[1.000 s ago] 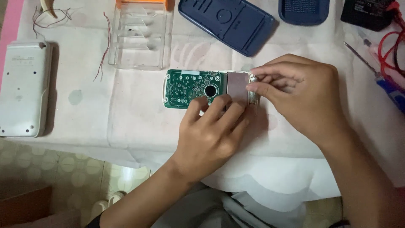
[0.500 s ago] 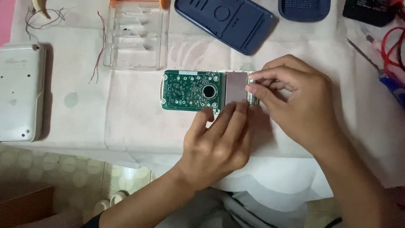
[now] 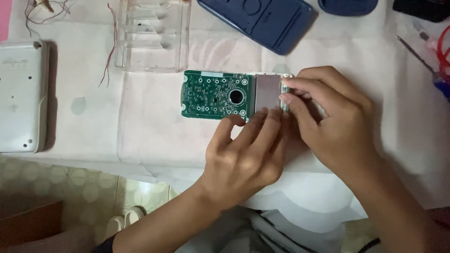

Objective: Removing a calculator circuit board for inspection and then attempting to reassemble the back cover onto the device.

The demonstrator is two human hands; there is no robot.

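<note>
Right hand (image 3: 335, 126): thumb and forefinger pinched narrowly on the right end of the grey display panel (image 3: 268, 92), at the hand's 10 o'clock; the tips meet at the panel's edge. Whether anything small sits between the tips cannot be told.

Left hand (image 3: 246, 157): fingers extended flat, tips pressing the lower edge of the green circuit board (image 3: 213, 95) and the panel, at the hand's 12 o'clock. It grasps nothing; it only bears down.

The board lies flat on the white cloth (image 3: 140, 131), solder side up, with a round hole near its middle. The panel adjoins the board's 3 o'clock end.

Surroundings, from the board:
- clear plastic tray (image 3: 152, 35) at 11 o'clock, near;
- dark blue casing (image 3: 258, 21) at 1 o'clock, near;
- white device shell (image 3: 21, 96) at 9 o'clock, well apart;
- thin red wires (image 3: 111, 44) between shell and tray.
</note>
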